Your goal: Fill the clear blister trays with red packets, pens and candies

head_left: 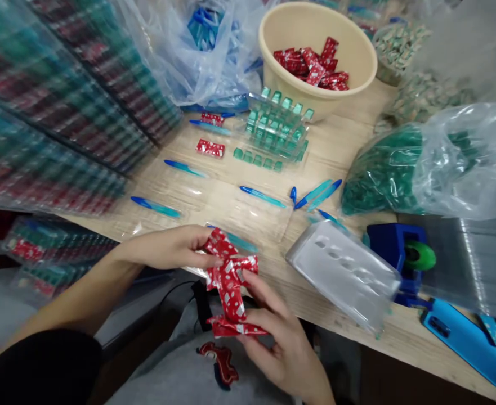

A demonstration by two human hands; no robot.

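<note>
While the left hand (pixel 184 247) pinches the upper end of a cluster of red packets (pixel 229 281), the right hand (pixel 281 343), fingers partly curled, grips lower down. Cluster held at the near edge of the table (pixel 336 140). Beyond: blue pen (pixel 262 196), then green pieces (pixel 279 129) in clear plastic. Farther: cream basin (pixel 319 19), more red packets inside.

On the worktop (pixel 336 152), packets (pixel 313 64) are held in the basin (pixel 284 31), to whose left one bag (pixel 171 62) is set, another bag (pixel 383 174) being placed nearer right, with loose pens (pixel 264 197) scattered before it.
</note>
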